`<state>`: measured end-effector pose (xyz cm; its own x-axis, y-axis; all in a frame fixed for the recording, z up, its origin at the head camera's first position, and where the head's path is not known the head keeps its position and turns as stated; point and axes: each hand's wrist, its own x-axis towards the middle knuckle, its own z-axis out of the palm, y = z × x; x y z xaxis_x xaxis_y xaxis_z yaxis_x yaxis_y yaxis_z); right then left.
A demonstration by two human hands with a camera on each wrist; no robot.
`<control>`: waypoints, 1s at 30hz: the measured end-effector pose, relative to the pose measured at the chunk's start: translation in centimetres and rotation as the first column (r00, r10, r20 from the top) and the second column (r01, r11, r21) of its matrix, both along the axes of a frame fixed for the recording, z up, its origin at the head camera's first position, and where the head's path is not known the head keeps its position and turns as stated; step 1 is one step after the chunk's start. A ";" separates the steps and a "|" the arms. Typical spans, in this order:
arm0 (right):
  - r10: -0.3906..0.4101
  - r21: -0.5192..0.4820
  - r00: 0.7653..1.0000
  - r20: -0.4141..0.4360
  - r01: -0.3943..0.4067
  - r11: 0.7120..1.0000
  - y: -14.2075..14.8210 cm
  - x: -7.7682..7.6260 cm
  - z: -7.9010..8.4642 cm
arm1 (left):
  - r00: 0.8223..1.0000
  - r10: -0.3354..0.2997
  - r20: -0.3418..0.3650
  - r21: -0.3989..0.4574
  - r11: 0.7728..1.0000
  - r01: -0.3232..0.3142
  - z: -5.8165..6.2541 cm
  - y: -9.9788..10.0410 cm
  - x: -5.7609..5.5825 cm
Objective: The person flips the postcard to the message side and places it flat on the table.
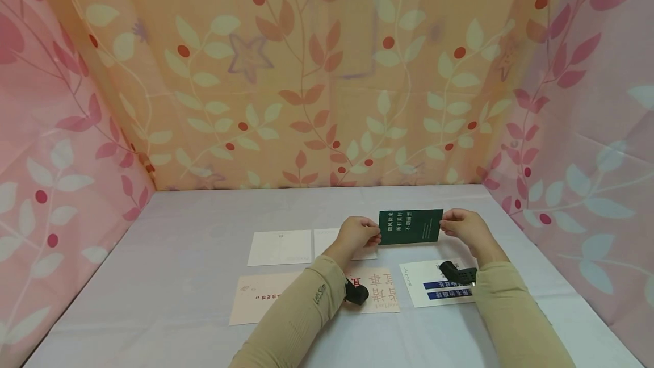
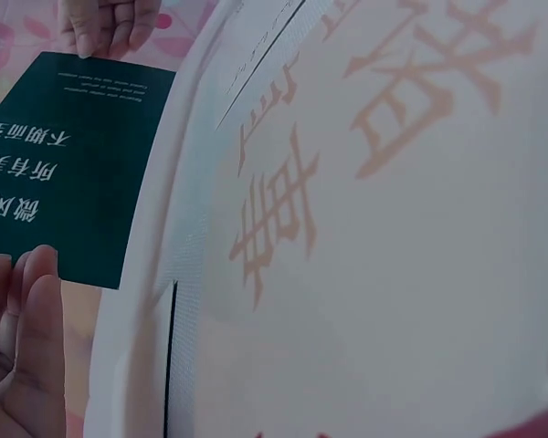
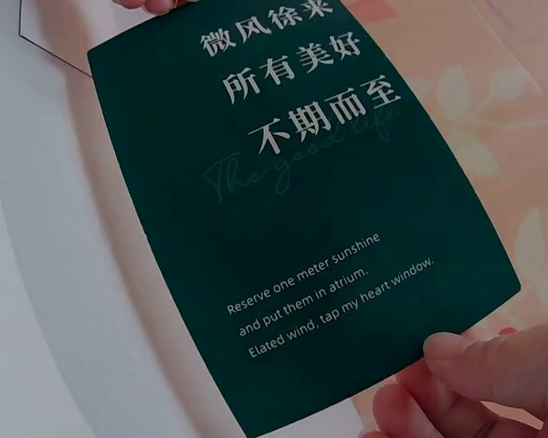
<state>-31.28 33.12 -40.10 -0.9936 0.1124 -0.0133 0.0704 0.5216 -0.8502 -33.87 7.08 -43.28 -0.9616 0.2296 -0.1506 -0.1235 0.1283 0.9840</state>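
Dark green rectangular card with white print (image 1: 411, 226), above white tabletop (image 1: 168, 283), left hand (image 1: 356, 235) pinching its left edge, right hand (image 1: 465, 229) pinching the right, tan-sleeved forearms (image 1: 301, 314) extended, white rectangular card (image 1: 324, 238) at its left, partly hidden by left hand

Tons of room along the left side of the worktop (image 1: 153, 277), and there's a decent lane at the back between the white cards (image 1: 279, 249) and the orange curtain (image 1: 327, 90). Middle's the awkward bit: the green card (image 1: 411, 226) spans the space between the left hand (image 1: 360, 234) and right hand (image 1: 466, 229), plus the left forearm (image 1: 298, 314) and right forearm (image 1: 513, 305) block straight sideways passes near the front.
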 end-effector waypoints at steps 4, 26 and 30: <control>0.009 0.022 1.000 -0.009 -0.009 1.000 0.1 0.0 0.2 | 1.000 0.000 -0.004 -0.028 1.000 0.000 0.1 -0.1 0.0; 0.089 -0.074 0.993 0.076 -0.084 0.994 0.8 -0.2 -0.3 | 0.999 0.037 0.010 -0.022 0.999 -0.037 0.3 -0.3 -0.1; 0.105 -0.072 0.992 0.068 -0.100 0.992 0.9 -0.2 -0.4 | 0.999 0.046 0.006 -0.008 0.999 -0.046 0.3 -0.3 -0.2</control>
<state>-31.49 34.03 -40.45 -0.9961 0.0063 -0.0884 0.0810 0.4702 -0.8788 -34.06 6.83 -42.93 -0.9701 0.1842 -0.1582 -0.1355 0.1300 0.9822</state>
